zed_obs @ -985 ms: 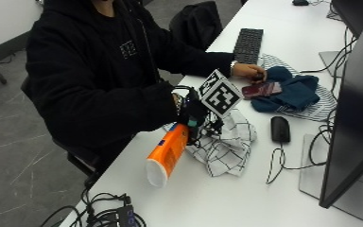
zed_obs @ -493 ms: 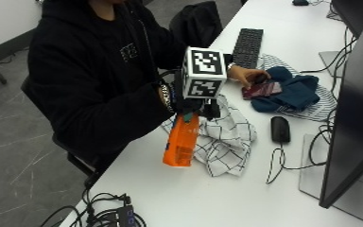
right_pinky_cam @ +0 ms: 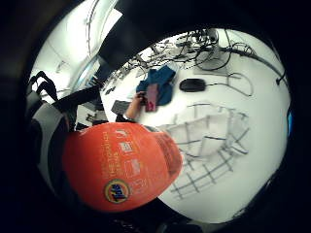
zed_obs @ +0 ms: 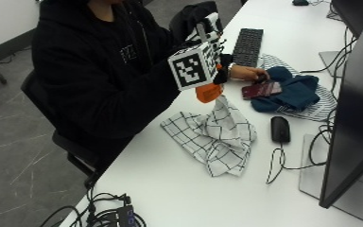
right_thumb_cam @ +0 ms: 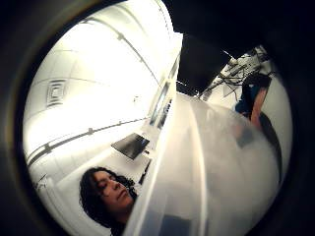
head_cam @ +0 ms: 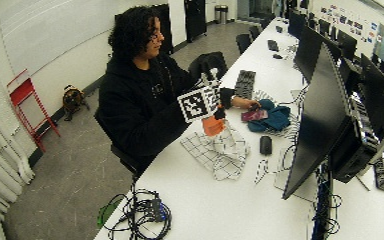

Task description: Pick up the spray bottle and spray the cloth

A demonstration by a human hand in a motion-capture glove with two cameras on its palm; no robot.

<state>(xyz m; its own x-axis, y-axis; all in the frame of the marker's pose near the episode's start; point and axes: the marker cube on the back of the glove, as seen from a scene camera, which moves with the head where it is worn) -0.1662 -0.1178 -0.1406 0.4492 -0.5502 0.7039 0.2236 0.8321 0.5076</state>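
One lift done: my gloved right hand (zed_obs: 214,71) grasps the orange spray bottle (zed_obs: 208,92), now raised off the tabletop (zed_obs: 169,189) above the checked cloth (zed_obs: 213,137) rather than standing beside it, so spraying comes next.

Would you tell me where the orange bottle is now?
In the outside view, the bottle is held off the table by the right hand, above the checked cloth.
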